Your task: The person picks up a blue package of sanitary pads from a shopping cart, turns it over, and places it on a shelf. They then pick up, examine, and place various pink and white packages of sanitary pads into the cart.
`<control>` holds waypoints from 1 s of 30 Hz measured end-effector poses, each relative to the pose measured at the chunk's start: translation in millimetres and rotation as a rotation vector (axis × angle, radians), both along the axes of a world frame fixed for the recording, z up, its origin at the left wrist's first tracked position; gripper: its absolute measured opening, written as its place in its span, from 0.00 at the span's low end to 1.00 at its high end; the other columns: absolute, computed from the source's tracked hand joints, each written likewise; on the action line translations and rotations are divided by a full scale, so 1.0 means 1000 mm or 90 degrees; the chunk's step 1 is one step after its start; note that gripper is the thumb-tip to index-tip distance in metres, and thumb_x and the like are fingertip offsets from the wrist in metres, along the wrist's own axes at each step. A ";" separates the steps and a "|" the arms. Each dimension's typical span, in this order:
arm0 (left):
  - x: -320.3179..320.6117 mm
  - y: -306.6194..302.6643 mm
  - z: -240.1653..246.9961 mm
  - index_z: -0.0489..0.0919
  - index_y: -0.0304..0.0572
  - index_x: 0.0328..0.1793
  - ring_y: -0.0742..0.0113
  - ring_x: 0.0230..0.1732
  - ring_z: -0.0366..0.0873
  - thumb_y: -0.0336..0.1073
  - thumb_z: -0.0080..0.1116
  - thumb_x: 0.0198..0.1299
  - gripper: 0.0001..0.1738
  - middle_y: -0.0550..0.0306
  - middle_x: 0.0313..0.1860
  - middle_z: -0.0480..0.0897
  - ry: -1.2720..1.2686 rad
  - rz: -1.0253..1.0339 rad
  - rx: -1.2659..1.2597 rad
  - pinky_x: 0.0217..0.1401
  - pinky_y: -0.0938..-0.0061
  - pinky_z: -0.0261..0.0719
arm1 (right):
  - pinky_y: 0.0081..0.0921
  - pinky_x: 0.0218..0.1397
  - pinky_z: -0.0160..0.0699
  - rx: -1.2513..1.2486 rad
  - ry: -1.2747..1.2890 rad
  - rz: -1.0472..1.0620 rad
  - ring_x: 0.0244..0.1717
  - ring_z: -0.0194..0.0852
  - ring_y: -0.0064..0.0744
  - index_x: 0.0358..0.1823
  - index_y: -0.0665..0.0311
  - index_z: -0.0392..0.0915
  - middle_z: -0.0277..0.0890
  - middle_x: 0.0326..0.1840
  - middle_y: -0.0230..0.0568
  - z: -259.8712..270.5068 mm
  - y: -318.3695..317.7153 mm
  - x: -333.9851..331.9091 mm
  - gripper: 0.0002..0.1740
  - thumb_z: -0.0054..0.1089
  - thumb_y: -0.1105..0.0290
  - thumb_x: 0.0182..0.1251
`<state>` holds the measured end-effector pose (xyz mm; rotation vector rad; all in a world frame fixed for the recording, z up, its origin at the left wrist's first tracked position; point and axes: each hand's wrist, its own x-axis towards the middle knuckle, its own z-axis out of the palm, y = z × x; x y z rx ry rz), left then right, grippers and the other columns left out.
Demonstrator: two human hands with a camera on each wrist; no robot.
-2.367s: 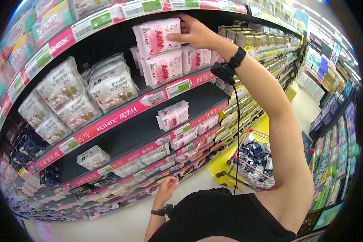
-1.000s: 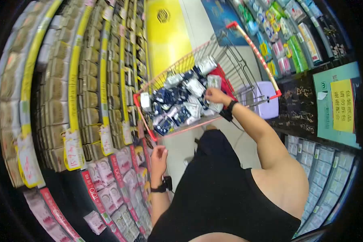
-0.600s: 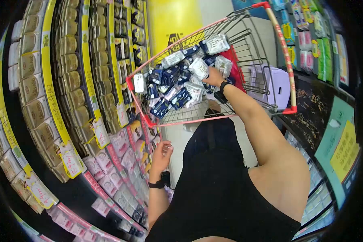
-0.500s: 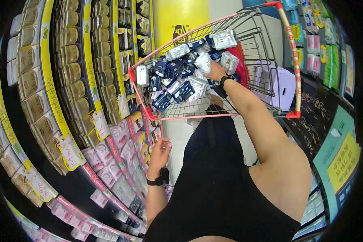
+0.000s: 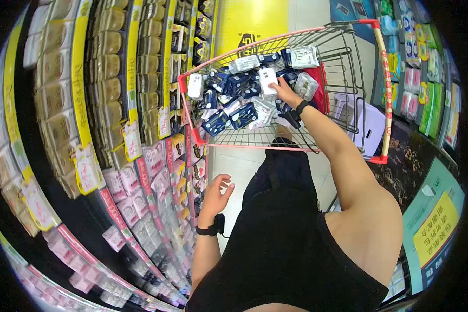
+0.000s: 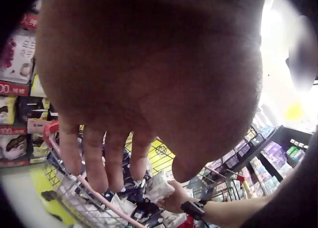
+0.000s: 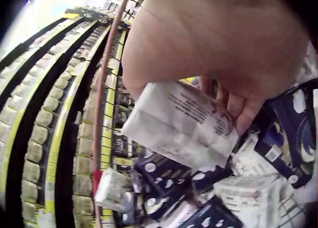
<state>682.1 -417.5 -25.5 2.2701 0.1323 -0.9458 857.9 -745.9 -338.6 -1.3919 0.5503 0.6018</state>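
In the head view my right hand (image 5: 288, 93) is over the shopping cart (image 5: 386, 99) and grips a white soft-wrapped pack of sanitary pads (image 5: 268, 83). The right wrist view shows printed text on the pack's wrapper (image 7: 179, 126), with my thumb at one side and fingers at the other. Beneath it lies a heap of navy packs (image 5: 243, 115) and white packs (image 5: 302, 57). My left hand (image 5: 217, 196) hangs outside the cart, near the shelves, fingers relaxed and holding nothing. Its palm (image 6: 149, 79) fills much of the left wrist view.
Shelves of gold-brown packs (image 5: 57, 125) and pink packs (image 5: 132, 203) line the left side. A lilac plastic stool (image 5: 372, 127) shows behind the cart's wire. To the right stand a green-framed yellow sign (image 5: 437, 229) and another shelf (image 5: 431, 99).
My right hand has come down from a pink pack on the shelf into the cart, where it has taken hold of the white pack and turned it. My left hand stays low.
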 end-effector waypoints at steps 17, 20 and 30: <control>-0.227 0.053 0.022 0.57 0.36 0.77 0.60 0.58 0.76 0.38 0.59 0.63 0.38 0.46 0.66 0.69 -0.477 0.514 -0.395 0.63 0.63 0.73 | 0.40 0.64 0.75 0.593 0.244 0.581 0.60 0.79 0.34 0.66 0.62 0.74 0.80 0.62 0.38 0.259 0.220 -0.176 0.32 0.55 0.48 0.67; -0.300 0.052 0.031 0.58 0.33 0.75 0.60 0.65 0.72 0.35 0.57 0.66 0.34 0.48 0.65 0.71 -0.485 0.643 -0.414 0.70 0.65 0.69 | 0.38 0.58 0.82 0.479 0.316 0.798 0.53 0.84 0.31 0.60 0.62 0.78 0.84 0.57 0.38 0.248 0.266 -0.254 0.27 0.53 0.50 0.70; -0.523 0.052 0.019 0.61 0.36 0.73 0.64 0.63 0.73 0.31 0.58 0.68 0.30 0.49 0.61 0.74 -0.523 0.989 -0.400 0.67 0.68 0.72 | 0.29 0.47 0.85 0.460 0.428 0.942 0.45 0.87 0.33 0.66 0.64 0.70 0.83 0.52 0.42 0.253 0.353 -0.446 0.32 0.40 0.42 0.79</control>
